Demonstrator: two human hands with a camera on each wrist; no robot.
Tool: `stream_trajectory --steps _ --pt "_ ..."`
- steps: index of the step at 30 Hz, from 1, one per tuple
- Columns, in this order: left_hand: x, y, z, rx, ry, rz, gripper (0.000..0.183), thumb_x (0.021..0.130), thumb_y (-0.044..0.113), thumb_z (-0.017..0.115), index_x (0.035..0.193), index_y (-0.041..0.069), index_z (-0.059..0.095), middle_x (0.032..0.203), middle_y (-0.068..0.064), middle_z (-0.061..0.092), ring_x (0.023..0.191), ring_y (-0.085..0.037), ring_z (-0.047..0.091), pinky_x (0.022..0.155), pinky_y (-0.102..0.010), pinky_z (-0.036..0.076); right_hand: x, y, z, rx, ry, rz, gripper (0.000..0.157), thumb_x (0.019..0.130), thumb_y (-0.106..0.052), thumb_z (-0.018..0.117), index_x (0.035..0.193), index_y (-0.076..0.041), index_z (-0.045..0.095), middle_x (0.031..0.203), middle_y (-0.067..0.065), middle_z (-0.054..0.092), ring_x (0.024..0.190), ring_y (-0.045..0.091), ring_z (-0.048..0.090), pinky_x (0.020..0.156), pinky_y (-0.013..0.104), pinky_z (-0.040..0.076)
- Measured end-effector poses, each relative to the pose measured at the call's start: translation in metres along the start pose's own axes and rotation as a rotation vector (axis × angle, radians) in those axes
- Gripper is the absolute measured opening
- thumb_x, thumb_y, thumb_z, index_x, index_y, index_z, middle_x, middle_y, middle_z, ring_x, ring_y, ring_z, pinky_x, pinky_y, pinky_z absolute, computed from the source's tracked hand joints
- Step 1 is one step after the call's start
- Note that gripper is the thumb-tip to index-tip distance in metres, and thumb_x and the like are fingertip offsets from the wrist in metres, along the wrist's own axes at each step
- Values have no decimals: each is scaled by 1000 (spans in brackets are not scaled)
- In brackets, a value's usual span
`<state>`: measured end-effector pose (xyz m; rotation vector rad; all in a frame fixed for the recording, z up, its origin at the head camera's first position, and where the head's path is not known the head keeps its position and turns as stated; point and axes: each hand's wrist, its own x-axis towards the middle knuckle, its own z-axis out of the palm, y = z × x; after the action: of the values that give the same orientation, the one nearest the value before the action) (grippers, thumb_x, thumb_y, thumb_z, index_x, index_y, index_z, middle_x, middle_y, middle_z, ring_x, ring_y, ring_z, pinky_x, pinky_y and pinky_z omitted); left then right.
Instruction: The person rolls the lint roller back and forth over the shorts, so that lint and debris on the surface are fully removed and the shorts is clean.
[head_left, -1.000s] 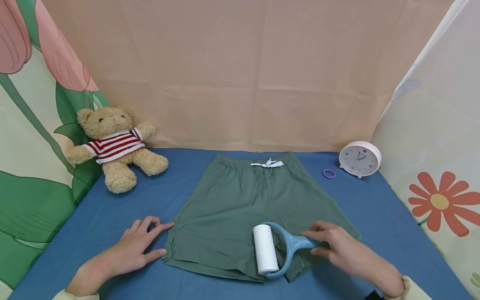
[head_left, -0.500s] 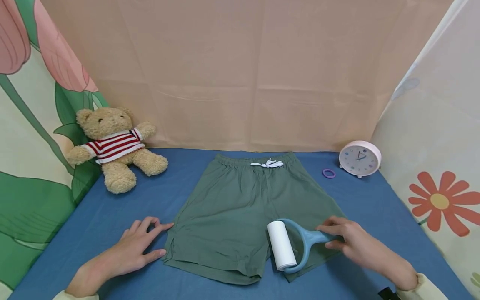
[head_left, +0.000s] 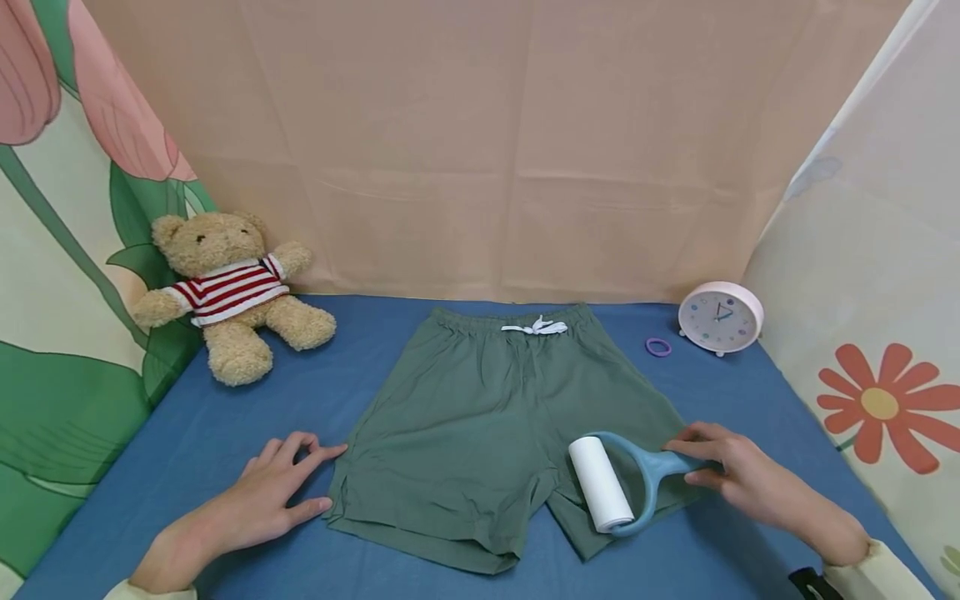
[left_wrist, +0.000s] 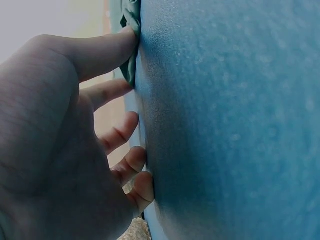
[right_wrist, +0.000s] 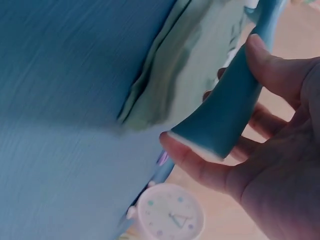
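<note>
Green shorts [head_left: 480, 433] with a white drawstring lie spread on the blue cloth, waistband away from me. My right hand [head_left: 750, 479] grips the blue handle of a lint roller [head_left: 602, 485]; its white roll lies over the right leg near the hem. In the right wrist view, thumb and fingers wrap round the handle [right_wrist: 227, 107]. My left hand [head_left: 251, 508] rests beside the left leg, thumb and index fingertips at its side edge. The left wrist view shows those fingers spread, with the thumb [left_wrist: 107, 52] pressing the green fabric [left_wrist: 131, 55] and the others on the cloth.
A teddy bear [head_left: 232, 292] in a striped shirt sits at the back left. Toward the back right are a pink alarm clock [head_left: 720, 318] and a purple ring [head_left: 658, 347]. Printed fabric walls flank the blue surface [head_left: 360, 358], with a beige curtain [head_left: 480, 167] behind.
My right hand has moved the lint roller rightward, from the middle of the shorts onto the right leg. The gap between the legs has widened at the hem. My left hand has stayed put.
</note>
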<state>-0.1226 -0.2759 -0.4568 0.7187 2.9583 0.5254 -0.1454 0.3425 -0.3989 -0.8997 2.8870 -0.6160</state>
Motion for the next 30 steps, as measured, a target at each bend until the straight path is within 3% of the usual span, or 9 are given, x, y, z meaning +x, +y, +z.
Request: stream_trajectory --steps 6,13,30 --pt "-1 1 0 -8 14 22 58 96 52 64 147 25 53 122 3 38 93 -19 32 68 -38 27 -5 13 -1 -80 59 1 42 81 3 80 121 -9 75 111 -4 59 94 11 55 73 29 53" --pt "0 4 -3 -11 -6 -2 59 96 52 64 148 25 54 122 4 38 94 -19 33 69 -39 29 -11 28 -8 -126 90 -3 41 80 6 80 119 -2 74 112 2 59 93 17 55 67 27 51" --pt "-1 0 -1 -9 9 12 59 96 55 62 148 27 53 122 4 38 95 -20 34 69 -39 29 -41 74 -21 -191 156 107 43 72 14 81 113 2 75 109 13 62 89 26 59 59 22 51"
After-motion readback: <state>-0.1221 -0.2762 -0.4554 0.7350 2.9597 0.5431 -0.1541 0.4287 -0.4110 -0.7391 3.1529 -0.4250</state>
